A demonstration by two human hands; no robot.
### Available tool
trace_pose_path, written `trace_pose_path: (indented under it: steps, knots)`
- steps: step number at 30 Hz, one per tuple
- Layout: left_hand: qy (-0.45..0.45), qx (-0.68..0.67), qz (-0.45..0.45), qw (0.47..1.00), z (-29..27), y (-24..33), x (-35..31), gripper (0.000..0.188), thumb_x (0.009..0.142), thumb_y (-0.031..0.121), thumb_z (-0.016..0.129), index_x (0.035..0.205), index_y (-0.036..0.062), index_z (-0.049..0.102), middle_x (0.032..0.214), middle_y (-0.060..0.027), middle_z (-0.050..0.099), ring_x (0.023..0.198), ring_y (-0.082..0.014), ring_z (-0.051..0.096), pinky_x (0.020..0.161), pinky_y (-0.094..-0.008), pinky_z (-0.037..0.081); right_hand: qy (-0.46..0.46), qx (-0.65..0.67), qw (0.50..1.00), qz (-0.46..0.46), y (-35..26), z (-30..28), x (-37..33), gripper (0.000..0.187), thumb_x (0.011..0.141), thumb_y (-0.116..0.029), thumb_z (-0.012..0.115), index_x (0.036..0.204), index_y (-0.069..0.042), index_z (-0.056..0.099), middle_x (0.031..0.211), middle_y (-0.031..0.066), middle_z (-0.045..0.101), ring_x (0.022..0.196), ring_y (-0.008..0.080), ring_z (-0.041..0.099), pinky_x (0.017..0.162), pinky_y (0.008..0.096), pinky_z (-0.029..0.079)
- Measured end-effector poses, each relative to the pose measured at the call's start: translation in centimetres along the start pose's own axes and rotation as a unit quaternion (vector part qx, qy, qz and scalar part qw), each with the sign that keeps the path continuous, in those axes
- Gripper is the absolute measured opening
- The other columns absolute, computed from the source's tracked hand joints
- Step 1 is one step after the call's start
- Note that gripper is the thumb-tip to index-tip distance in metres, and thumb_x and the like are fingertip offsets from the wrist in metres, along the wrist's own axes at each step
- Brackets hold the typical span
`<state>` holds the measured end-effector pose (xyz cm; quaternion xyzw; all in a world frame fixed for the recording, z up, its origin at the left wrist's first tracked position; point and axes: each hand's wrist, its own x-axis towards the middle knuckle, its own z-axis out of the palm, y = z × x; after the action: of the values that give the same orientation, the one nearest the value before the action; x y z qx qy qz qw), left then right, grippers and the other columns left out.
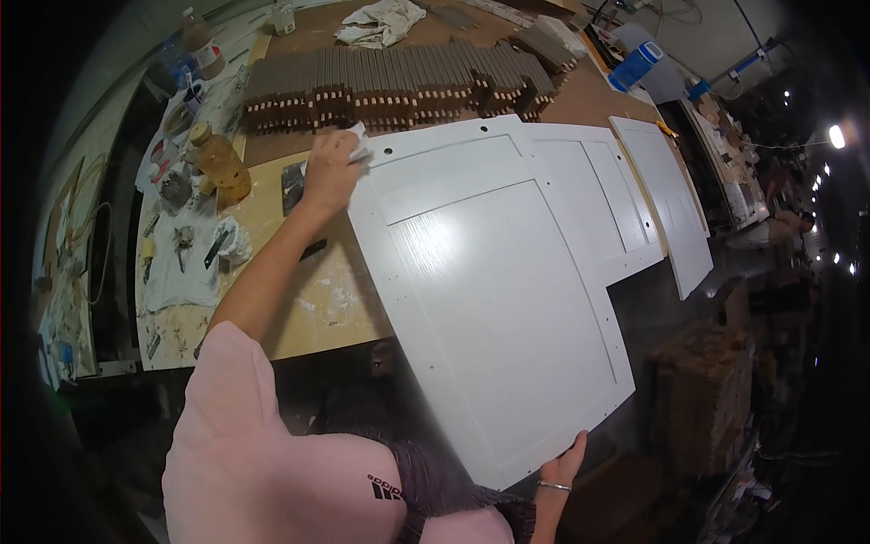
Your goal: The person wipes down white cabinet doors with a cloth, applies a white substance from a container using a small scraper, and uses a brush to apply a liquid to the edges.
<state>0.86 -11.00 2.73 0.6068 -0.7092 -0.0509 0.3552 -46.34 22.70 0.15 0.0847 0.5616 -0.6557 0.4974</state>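
A large white cabinet panel [489, 290] with a recessed frame and small holes lies tilted across the bench, its near end jutting past the bench edge. My left hand [333, 168] is closed around a crumpled white cloth [361, 143] at the panel's far left corner. At the near right corner, my right hand [564, 464] grips the panel's edge, with the fingers partly hidden beneath it. To the right lie a second white panel [589, 181] and a narrower white panel [666, 195].
Brown slatted pieces [381, 82] stand in a long row behind the panel. An amber bottle [220, 163] and stained cups are on the left, near a dark block [293, 186]. A blue bottle [637, 65] stands at the far right. Stacked boards [702, 390] rest below right; a person [779, 231] is beyond.
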Motion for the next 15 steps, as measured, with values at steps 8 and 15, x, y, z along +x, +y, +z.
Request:
trace_pose_path:
  steps: [8,15]
  knots:
    - [-0.057,-0.082,0.121,0.988,0.3,-3.3,-0.9,0.026,0.073,0.019,0.080,0.097,0.0136,0.071,0.122,-0.0050,0.066,0.116,-0.0267,0.056,0.100,-0.0411,0.045,-0.017,-0.016,1.000,-0.015,-0.1,-0.7,-0.1,0.052,0.105,-0.038,0.034,0.139,0.000,0.044,0.140,0.0132,0.050,0.125,0.0316,0.050,0.105,0.0440,0.042]
    - [0.071,-0.073,0.160,0.982,-0.4,-4.8,1.3,0.033,0.075,0.026,0.074,0.102,0.0080,0.068,0.110,-0.0079,0.067,0.100,-0.0322,0.059,0.087,-0.0418,0.049,0.006,-0.032,0.999,-0.034,0.3,-0.1,-0.2,0.053,0.104,-0.040,0.035,0.138,0.000,0.044,0.140,0.0139,0.050,0.126,0.0323,0.049,0.107,0.0448,0.041]
